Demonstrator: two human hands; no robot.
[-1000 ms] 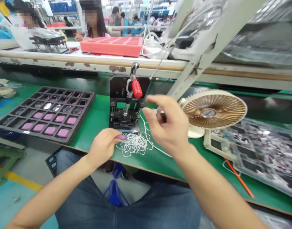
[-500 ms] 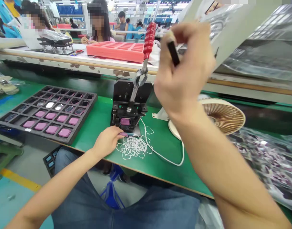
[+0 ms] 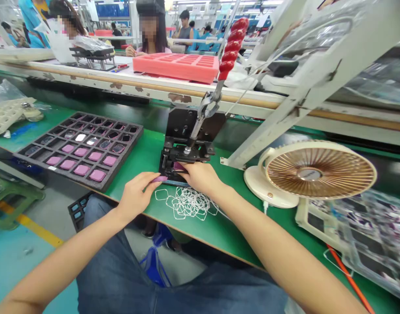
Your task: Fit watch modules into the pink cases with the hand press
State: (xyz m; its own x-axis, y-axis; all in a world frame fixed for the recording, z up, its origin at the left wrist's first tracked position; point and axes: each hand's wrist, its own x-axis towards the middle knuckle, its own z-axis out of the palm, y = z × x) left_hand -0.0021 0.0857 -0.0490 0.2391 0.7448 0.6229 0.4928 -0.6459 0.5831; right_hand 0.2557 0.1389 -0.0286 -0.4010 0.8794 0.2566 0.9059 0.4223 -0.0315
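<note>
At mouth of press (image 3: 200, 152), right hand (image 3: 201, 178) has fingers curled close at pink piece (image 3: 178, 166); contact partly hidden, cannot tell whether grip has hold. Left hand (image 3: 136, 194) pinches second pink piece (image 3: 159, 179) between thumb and fingers, near press front; not yet in press. Red handle (image 3: 233, 48) raised: pressing looks finished or pending. White frames (image 3: 191, 203) heaped just below. Tray (image 3: 124, 159) on counter (image 3: 148, 146), pink and dark-faced pieces mixed; batch seemingly part-way.

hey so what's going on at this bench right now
A person's left hand holds a purple piece in front of a black toggle-clamp fixture. The right hand touches another purple piece at the fixture's base, grip unclear. The red handle stands raised, and thin white frames lie heaped nearby.
</note>
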